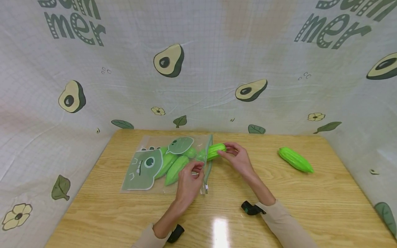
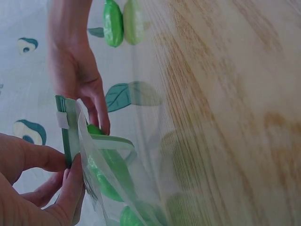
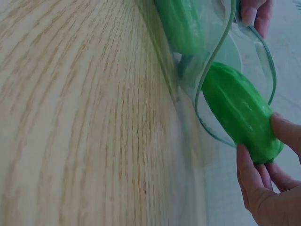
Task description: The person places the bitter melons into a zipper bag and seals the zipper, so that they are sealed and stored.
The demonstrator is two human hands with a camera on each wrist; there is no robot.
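Note:
A clear zip bag (image 1: 167, 162) with a green dinosaur print lies on the table, several green vegetables inside it. My left hand (image 1: 190, 181) pinches the bag's edge near its mouth, thumb and fingers on the zip strip (image 2: 70, 129). With its fingertips, my right hand (image 1: 237, 158) grips one end of a bright green ribbed cucumber (image 3: 240, 110). The cucumber's other end is inside the bag's mouth, which gapes around it in the right wrist view. Behind the clear plastic, another green vegetable (image 3: 181, 23) shows deeper in the bag.
Another ribbed green cucumber (image 1: 296, 159) lies on the wooden table (image 1: 263, 227) to the right. A white cloth printed with avocados (image 1: 169, 60) hangs behind the table and along its sides. A small zip slider (image 1: 206, 187) sits at the bag's near corner.

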